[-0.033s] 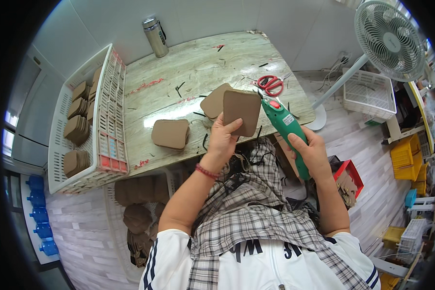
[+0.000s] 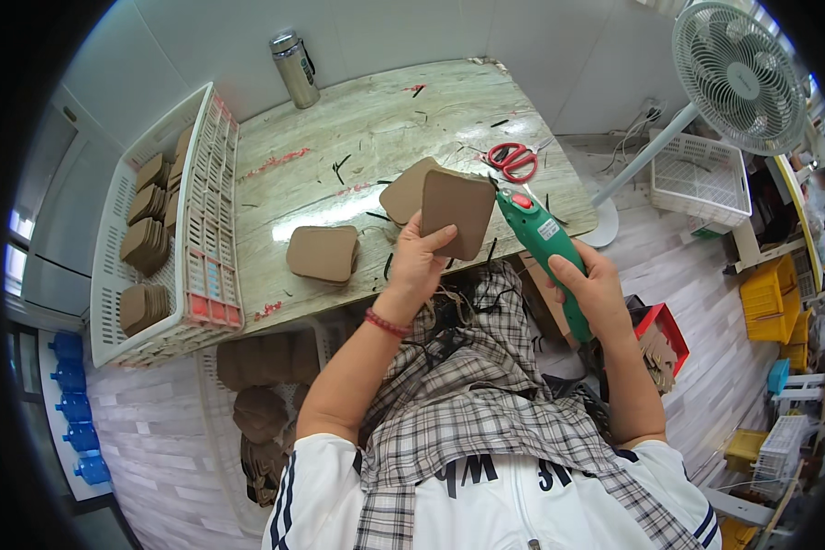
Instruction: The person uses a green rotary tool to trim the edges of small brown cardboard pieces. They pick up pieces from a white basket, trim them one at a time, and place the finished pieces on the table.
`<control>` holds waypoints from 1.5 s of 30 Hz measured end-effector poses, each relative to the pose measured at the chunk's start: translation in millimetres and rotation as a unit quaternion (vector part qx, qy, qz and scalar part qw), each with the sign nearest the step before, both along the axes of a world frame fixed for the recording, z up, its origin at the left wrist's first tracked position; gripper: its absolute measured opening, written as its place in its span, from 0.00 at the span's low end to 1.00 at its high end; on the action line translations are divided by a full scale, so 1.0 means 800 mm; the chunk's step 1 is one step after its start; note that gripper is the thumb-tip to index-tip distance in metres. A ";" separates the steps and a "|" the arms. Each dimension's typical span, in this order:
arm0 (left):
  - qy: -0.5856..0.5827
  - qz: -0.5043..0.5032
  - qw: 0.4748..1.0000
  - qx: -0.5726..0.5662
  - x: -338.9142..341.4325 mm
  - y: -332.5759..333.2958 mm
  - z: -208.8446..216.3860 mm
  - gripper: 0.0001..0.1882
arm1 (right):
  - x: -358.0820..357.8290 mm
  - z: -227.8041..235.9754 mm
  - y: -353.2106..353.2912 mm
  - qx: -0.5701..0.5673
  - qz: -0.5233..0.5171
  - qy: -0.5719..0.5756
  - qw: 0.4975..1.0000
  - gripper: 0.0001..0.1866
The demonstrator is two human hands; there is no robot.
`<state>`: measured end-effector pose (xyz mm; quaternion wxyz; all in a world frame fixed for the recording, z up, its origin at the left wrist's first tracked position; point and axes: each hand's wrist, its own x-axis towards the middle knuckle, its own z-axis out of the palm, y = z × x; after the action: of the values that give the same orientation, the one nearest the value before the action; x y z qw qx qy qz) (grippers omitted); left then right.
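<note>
In my left hand [image 2: 419, 261] is a flat brown pad [image 2: 456, 206] with rounded corners, thumb on its face and fingers hidden behind. My right hand [image 2: 591, 289] is wrapped around a green electric hand tool [image 2: 539, 231] with a red switch. The tool's narrow tip meets or nearly touches the pad's upper right corner; I cannot tell which. Partly behind the held pad, another brown pad [image 2: 403, 194] lies on the table [image 2: 357, 119]. A small stack of brown pads [image 2: 323, 254] sits left of my left hand. Red-handled scissors [image 2: 513, 163] lie beyond the tool's tip.
A white crate [image 2: 225, 211] with stacked brown pads stands at the table's left. A steel flask [image 2: 295, 71] is at the back. Black scraps [image 2: 341, 168] litter the table. To the right are a standing fan [image 2: 741, 78], a white basket [image 2: 701, 179] and a red box [image 2: 674, 335].
The held pad has turned slightly, its upper right corner staying by the tool's tip. My left wrist has shifted a little to the left.
</note>
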<state>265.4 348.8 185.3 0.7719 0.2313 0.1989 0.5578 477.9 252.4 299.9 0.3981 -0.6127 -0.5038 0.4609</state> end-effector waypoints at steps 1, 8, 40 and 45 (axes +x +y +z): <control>0.028 -0.015 0.999 0.012 -0.010 0.004 0.000 0.17 | 0.006 0.001 -0.002 -0.006 0.010 -0.002 1.000 0.16; 0.200 -0.087 0.975 0.045 -0.050 0.019 0.024 0.21 | 0.022 0.009 -0.013 -0.033 0.053 -0.030 0.998 0.17; 0.319 -0.013 0.946 0.058 -0.101 0.017 0.027 0.09 | 0.009 -0.013 0.002 -0.116 0.132 0.023 0.984 0.13; 0.324 -0.061 0.942 0.061 -0.098 0.013 0.026 0.12 | -0.004 -0.004 0.004 -0.125 0.137 -0.008 0.983 0.15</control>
<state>186.6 358.9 206.4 0.6831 0.4575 0.3892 0.4154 474.6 255.7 296.4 0.2469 -0.5866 -0.5245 0.5655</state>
